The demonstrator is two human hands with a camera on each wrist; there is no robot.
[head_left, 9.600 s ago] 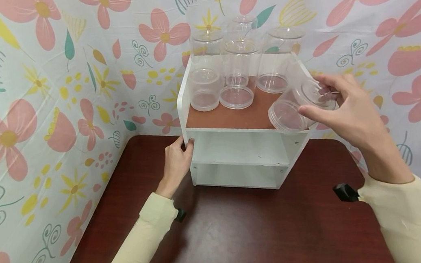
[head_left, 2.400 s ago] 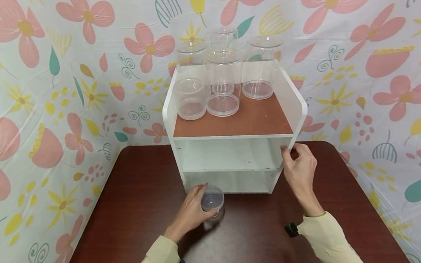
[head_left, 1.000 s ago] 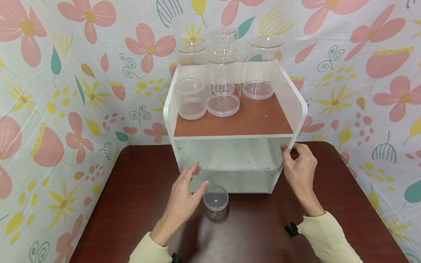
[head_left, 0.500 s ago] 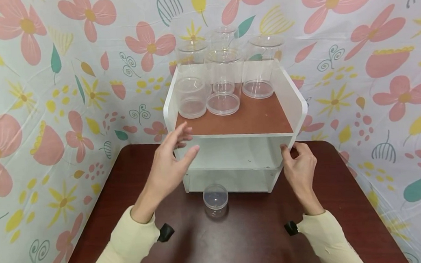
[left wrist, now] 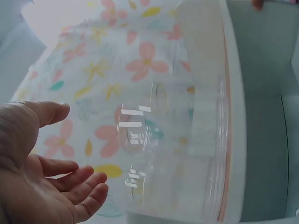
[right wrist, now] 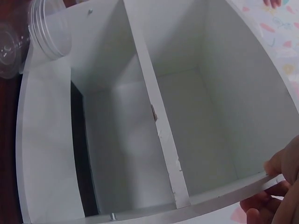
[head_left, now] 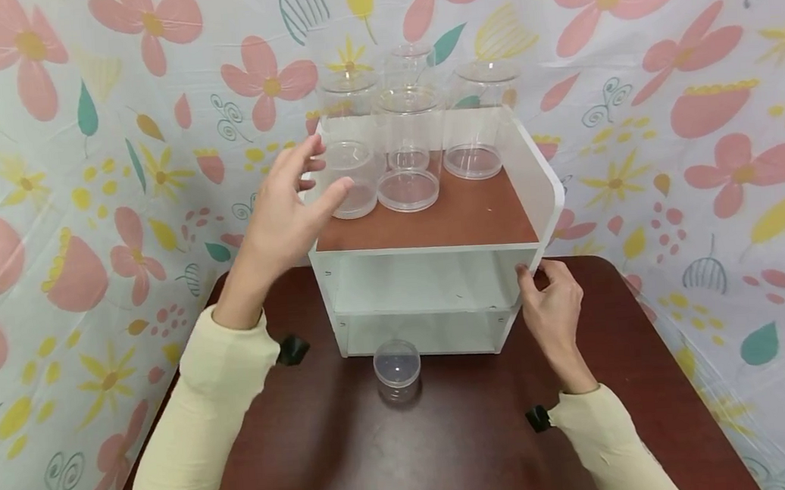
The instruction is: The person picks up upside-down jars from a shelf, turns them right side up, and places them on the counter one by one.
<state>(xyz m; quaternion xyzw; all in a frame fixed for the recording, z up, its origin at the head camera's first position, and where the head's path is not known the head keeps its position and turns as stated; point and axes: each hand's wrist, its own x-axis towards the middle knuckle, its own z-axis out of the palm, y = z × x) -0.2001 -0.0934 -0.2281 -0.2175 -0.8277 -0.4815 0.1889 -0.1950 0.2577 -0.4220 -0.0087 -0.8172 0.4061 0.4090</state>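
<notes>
Head view: the left hand [head_left: 287, 207] is raised at the front left corner of the white shelf unit [head_left: 544, 189], its grip open, fingers spread and relaxed, holding nothing. Its fingertips are just beside a short clear jar [head_left: 351, 179] that stands at the front left of the brown top board; whether they touch it cannot be told. The left wrist view shows the same open palm [left wrist: 42, 186] beside the jar's clear wall [left wrist: 154, 154].

The right hand [head_left: 553, 311] grips the front right edge of the shelf unit at the level of the upper compartment, thumb and fingers curled round the panel. In the right wrist view, fingertips [right wrist: 275, 182] pinch that white edge.

Next to the short jar on the top board lies a shallow clear dish [head_left: 408, 190], with taller clear jars [head_left: 471, 122] behind. A small lidded clear jar [head_left: 397, 368] stands upright on the dark red worktop [head_left: 448, 454], just in front of the unit's bottom compartment, apart from both hands.
</notes>
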